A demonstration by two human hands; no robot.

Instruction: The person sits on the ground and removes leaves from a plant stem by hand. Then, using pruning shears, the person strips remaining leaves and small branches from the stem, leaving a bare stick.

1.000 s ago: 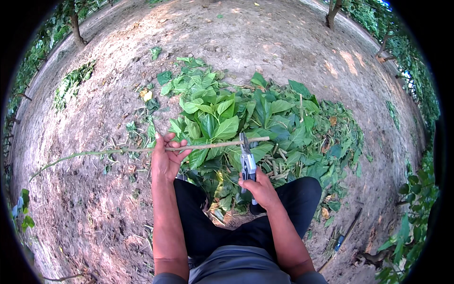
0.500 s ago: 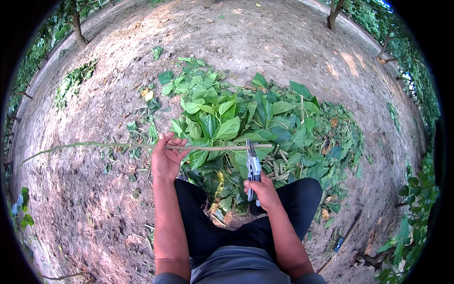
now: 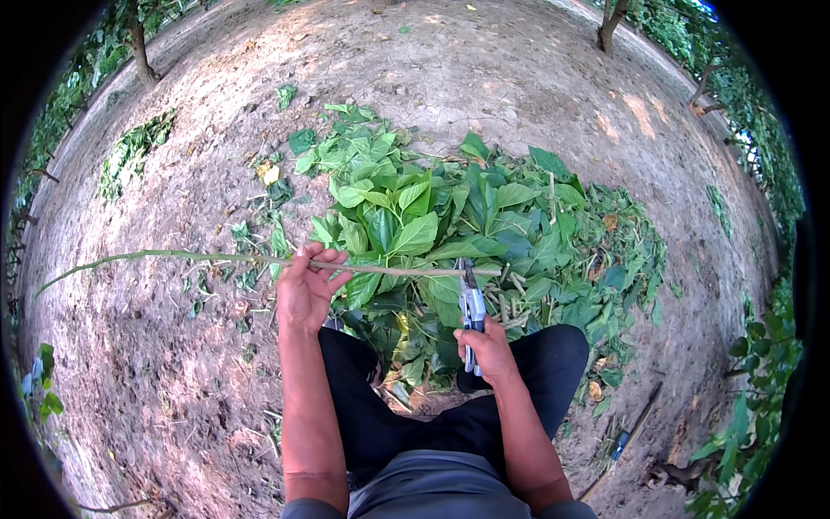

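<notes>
My left hand [image 3: 309,281] is closed around a long, leafless branch [image 3: 389,271]. Green and curved at its thin left end, the branch turns brown and straighter toward the right. In my right hand [image 3: 488,348] is a pair of pruning shears [image 3: 472,304] with grey and dark handles, pointing away from me. Their blades are at the branch near its right end; whether they touch it I cannot tell. Beneath both hands spreads a heap of broad green leaves [image 3: 415,221]. Short cut pieces of stem [image 3: 516,303] lie on the heap just right of the shears.
My bent legs [image 3: 545,363] flank the near side of the heap. A long dark stick-like tool [image 3: 638,415] lies on the soil at the lower right. Wilted leaves [image 3: 137,154] lie at the far left, and tree trunks [image 3: 610,28] stand at the back.
My right hand and the shears have shifted slightly right along the branch. The branch has tilted a little, its left part now higher.
</notes>
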